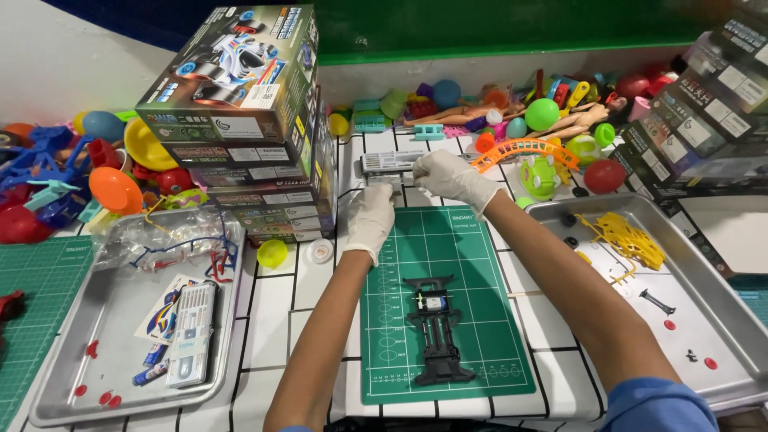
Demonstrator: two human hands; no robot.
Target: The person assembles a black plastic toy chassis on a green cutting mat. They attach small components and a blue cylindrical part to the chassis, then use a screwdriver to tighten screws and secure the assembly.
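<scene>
- Both gloved hands reach to 12 o'clock: the left hand (370,218) and the right hand (453,175) close together on a small grey device (390,163) just past the green cutting mat (472,264).
- The device's long axis runs 9-to-3; I cannot tell how tightly either hand holds it.
- A black toy chassis (437,326) lies at 6 o'clock, lengthwise on the mat.
- Stacked boxes (248,120) crowd 10 o'clock and a metal tray (720,320) sits at 3 o'clock; the mat offers open room.

Bare green cutting mat (472,264) lies open around the black toy chassis (436,328). At ten o'clock stacked toy boxes (256,136) wall the way; at twelve o'clock a toy pile (512,112) crowds the table (272,312).
</scene>
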